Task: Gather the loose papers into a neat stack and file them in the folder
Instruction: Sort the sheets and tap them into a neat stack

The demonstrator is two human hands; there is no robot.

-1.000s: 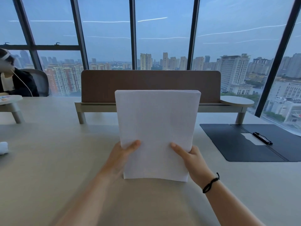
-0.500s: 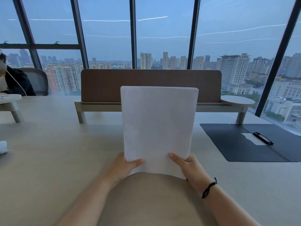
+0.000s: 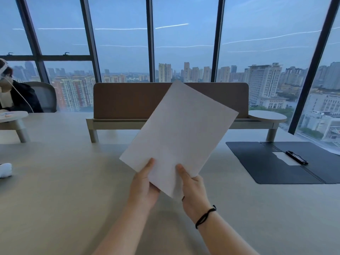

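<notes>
Both hands, left hand [image 3: 144, 188] and right hand [image 3: 193, 192], clamp the squared paper stack [image 3: 179, 137] above the surface [image 3: 64, 181]; filing in the open folder [image 3: 266, 162] remains.

The paper stack [image 3: 179, 137] hides both hands' fingers behind it.

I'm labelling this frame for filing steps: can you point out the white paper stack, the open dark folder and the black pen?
white paper stack [image 3: 181, 137], head view, middle of the front sheet
open dark folder [image 3: 257, 162], head view, bare left flap
black pen [image 3: 296, 157], head view, mid-barrel
</notes>
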